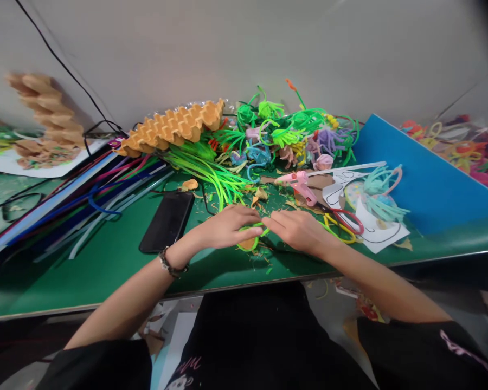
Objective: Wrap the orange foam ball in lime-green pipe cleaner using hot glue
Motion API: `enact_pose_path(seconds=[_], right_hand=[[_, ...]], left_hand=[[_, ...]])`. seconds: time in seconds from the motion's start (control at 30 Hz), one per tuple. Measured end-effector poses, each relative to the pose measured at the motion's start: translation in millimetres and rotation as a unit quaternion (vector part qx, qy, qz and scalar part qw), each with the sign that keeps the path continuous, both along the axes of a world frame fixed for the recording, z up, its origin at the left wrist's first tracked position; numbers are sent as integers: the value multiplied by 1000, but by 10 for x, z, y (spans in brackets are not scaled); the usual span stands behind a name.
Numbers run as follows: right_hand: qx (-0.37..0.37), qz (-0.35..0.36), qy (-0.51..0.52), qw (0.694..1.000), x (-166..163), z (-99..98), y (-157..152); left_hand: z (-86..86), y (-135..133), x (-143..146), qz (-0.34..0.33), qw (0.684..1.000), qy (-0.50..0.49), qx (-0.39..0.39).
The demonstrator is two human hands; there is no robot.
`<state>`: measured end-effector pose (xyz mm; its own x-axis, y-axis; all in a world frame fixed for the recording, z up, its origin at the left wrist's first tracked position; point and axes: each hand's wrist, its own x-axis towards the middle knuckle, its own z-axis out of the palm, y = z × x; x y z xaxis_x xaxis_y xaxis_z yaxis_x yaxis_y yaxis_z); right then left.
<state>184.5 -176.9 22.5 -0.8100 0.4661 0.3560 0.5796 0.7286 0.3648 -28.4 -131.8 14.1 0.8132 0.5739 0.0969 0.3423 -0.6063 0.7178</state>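
Both my hands meet low over the green table (pixel 106 265), just in front of me. My left hand (pixel 223 227) curls its fingers round a looped green pipe cleaner (pixel 252 234). My right hand (pixel 299 230) pinches the other end of the same green pipe cleaner, fingertips almost touching the left hand's. A small orange scrap lies under the loop. A beaded bracelet sits on my left wrist.
A black phone (pixel 167 220) lies left of my hands. Behind are a pink glue gun (pixel 299 184), red and yellow scissors (pixel 344 221), green pipe cleaner bundles (pixel 211 173), finished pipe-cleaner flowers (pixel 284 135), an orange egg tray (pixel 174 127), a blue board (pixel 423 179) and white paper (pixel 380 230).
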Motion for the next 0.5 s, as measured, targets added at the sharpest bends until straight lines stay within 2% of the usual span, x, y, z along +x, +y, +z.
enact_pose_path(seconds=[0.1, 0.23, 0.4, 0.5], right_hand=[[-9, -13, -7, 1000, -31, 47, -2], [-19, -62, -33, 997, -104, 107, -64], [-128, -82, -25, 988, -144, 107, -135], [-190, -62, 11, 980, -95, 167, -122]], left_hand=[[56, -41, 108, 6, 996, 45, 76], [84, -34, 138, -34, 995, 45, 83], [131, -35, 63, -59, 996, 42, 44], [152, -11, 30, -55, 997, 28, 40]])
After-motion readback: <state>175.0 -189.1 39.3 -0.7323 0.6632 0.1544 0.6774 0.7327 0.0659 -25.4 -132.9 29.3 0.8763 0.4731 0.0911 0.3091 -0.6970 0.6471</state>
